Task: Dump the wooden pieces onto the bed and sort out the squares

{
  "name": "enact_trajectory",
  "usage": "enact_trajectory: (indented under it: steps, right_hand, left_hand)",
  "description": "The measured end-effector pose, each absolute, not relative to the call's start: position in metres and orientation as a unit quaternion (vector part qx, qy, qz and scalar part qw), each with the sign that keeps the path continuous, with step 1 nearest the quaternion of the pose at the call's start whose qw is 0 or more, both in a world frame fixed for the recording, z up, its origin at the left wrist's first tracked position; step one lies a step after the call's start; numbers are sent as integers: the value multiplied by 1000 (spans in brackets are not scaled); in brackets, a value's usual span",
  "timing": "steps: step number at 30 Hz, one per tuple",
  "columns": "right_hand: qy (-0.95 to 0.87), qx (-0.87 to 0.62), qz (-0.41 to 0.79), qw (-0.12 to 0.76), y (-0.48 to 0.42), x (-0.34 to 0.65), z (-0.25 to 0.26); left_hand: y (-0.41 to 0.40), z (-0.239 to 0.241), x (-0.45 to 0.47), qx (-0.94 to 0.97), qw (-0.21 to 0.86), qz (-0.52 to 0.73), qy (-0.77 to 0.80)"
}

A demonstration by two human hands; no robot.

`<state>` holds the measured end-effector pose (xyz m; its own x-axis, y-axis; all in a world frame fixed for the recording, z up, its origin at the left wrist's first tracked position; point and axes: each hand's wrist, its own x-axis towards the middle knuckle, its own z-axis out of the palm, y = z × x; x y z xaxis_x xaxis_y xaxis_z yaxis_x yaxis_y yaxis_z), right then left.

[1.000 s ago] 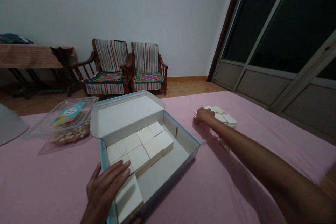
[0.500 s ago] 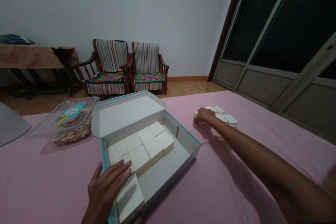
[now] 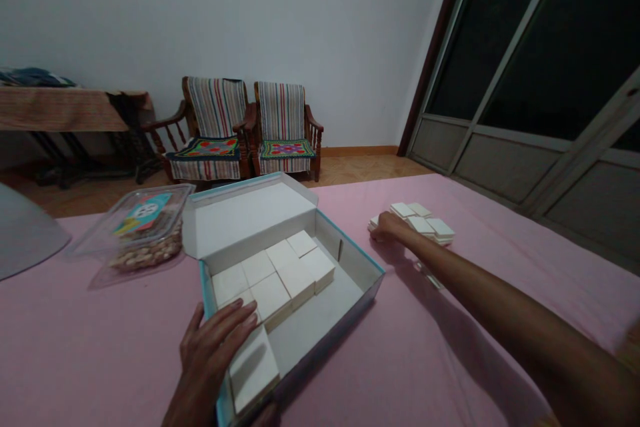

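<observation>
A white cardboard box (image 3: 345,340) with blue edges lies before me, its lid (image 3: 250,213) raised. Stacks of white square cards (image 3: 270,298) fill its left part, and a separate stack (image 3: 254,368) sits in the near corner. My left hand (image 3: 220,347) rests over the box's left wall, its outstretched fingers flat on the cards. Out to the right, my right hand (image 3: 390,227) has its fingers curled onto the left end of another group of white square cards (image 3: 421,224). Its fingertips are partly hidden. Below that forearm, a few loose cards (image 3: 430,276) show on the cloth.
The pink cloth (image 3: 125,353) covers the surface. A clear plastic tub of nuts (image 3: 150,250) stands left of the box, near a pale rounded object (image 3: 25,233). Two wooden armchairs (image 3: 285,120) stand by the wall, with glazed doors (image 3: 540,107) at right.
My view has shifted slightly, so the box and tub appear a little further right. The right hand stays at the cards, its fingers closed in more. My left hand remains on the box.
</observation>
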<state>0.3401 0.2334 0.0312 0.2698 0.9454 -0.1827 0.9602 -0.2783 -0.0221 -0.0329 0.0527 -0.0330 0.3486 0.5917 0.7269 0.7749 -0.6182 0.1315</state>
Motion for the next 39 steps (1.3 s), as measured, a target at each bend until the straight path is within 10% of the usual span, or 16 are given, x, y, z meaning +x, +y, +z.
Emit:
enact_trajectory:
  steps: [15, 39]
  right_hand:
    - [780, 605, -161, 6, 133, 261, 156]
    - [754, 564, -230, 247, 116, 212, 104]
  left_hand:
    - [5, 10, -8, -851, 11, -377, -367]
    - [8, -2, 1, -869, 99, -337, -349]
